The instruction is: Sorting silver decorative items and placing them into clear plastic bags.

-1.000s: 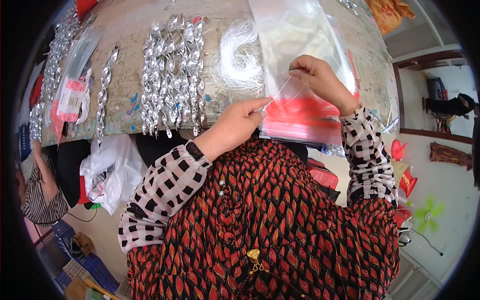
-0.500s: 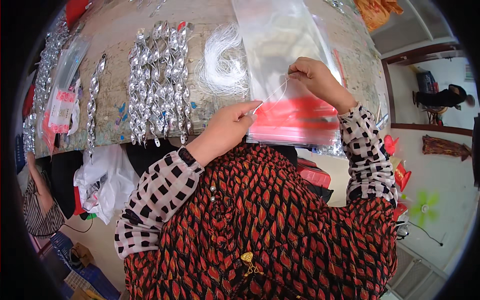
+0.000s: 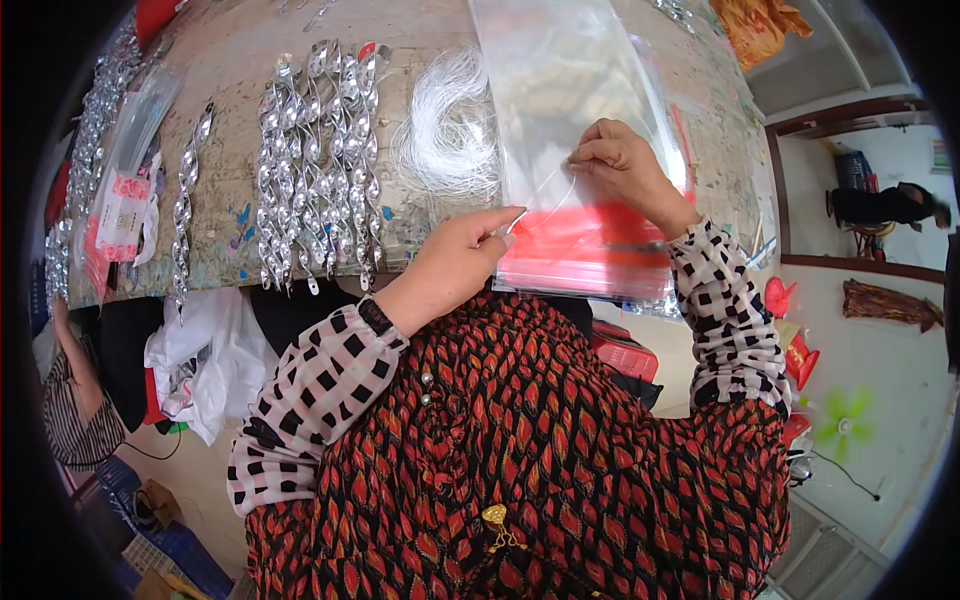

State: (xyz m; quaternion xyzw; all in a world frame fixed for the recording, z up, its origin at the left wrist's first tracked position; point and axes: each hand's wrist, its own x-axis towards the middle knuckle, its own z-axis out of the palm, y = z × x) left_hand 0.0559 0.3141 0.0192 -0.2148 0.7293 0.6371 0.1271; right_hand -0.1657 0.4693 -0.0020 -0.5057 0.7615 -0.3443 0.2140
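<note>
Your left hand (image 3: 450, 262): fingers pinching a thin white thread (image 3: 546, 186). Your right hand (image 3: 627, 172): fingers pinching it too, seemingly. Beneath: red-and-clear plastic bags (image 3: 565, 80). Beside: white thread bundle (image 3: 432, 125).

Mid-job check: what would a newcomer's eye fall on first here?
Probably the row of shiny twisted silver strips on the worktable, left of a coil of white string. Next, the red-banded clear plastic bags right of the coil, with the left hand and right hand holding a thin white string above them. The red-and-black patterned garment fills the lower middle.
</note>
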